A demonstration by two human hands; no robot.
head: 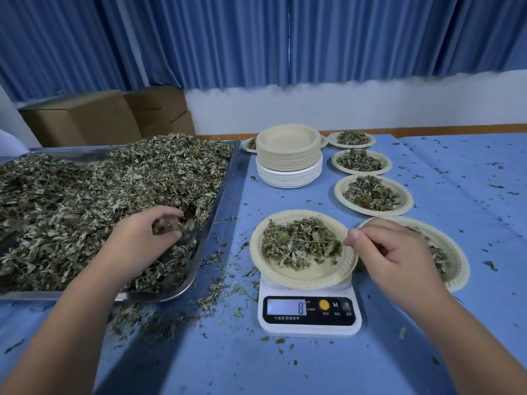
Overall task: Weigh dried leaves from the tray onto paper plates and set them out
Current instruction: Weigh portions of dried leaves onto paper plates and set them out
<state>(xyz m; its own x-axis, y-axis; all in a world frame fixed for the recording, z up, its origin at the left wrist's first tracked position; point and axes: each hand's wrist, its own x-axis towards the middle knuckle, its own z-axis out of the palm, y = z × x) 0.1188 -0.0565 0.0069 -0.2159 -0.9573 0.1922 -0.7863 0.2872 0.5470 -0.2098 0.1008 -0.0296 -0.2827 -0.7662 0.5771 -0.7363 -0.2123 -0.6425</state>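
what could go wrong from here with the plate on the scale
1. The right hand seems to pinch the rim of the cream paper plate on the small white digital scale, which might skew the reading.
2. That plate overhangs the scale and looks tilted, so it could tip.
3. Dried green leaves gripped by the left hand may scatter onto the blue tablecloth.

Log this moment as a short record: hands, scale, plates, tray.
left hand: grips a clump of dried green leaves in the steel tray
right hand: fingers curled at the right rim of the cream paper plate on the scale; grip unclear
white digital scale: display shows 8
plate on scale: holds a loose leaf pile
filled plates: four in a row right of the scale, the nearest partly under the right hand
stack of empty plates: behind the scale
blue cloth: strewn with leaf crumbs
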